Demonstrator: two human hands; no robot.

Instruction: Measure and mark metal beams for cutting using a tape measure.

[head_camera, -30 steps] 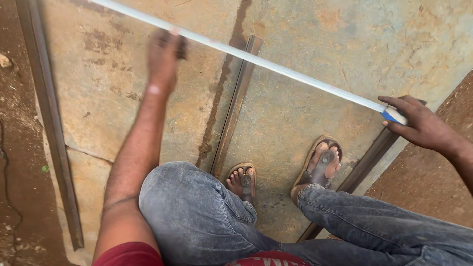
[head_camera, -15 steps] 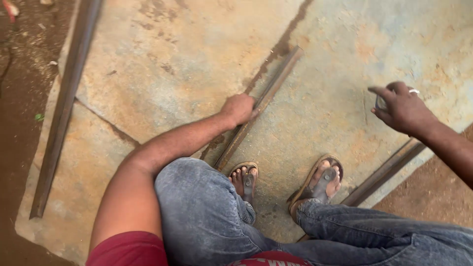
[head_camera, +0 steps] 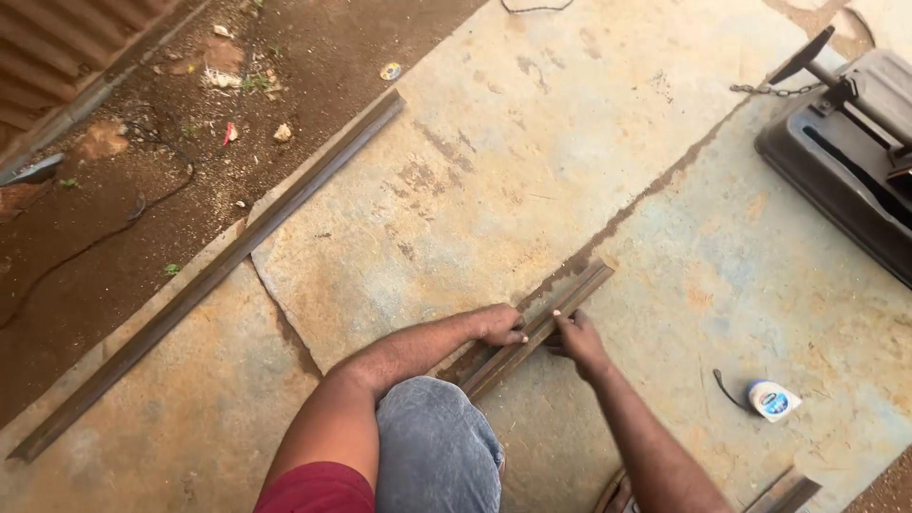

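Both hands set on short steel angle bar; no cut or mark visible on it.

Left hand (head_camera: 501, 324) closed over near edge of short angle bar (head_camera: 540, 329), fingers curled, forearm reaching from knee. Right hand (head_camera: 576, 338) gripping opposite edge, fingers narrow, wrist bent inward. Bar lying flat and diagonal on rusty steel sheet (head_camera: 456, 180) on ground. Tape measure (head_camera: 772, 399) resting apart to right. Chop saw (head_camera: 845, 152) well apart, upper right, unused. Long angle bar (head_camera: 218, 266) lying along sheet's left edge.

one head camera looks steeply down, close above the metal sheets (head_camera: 456, 190).
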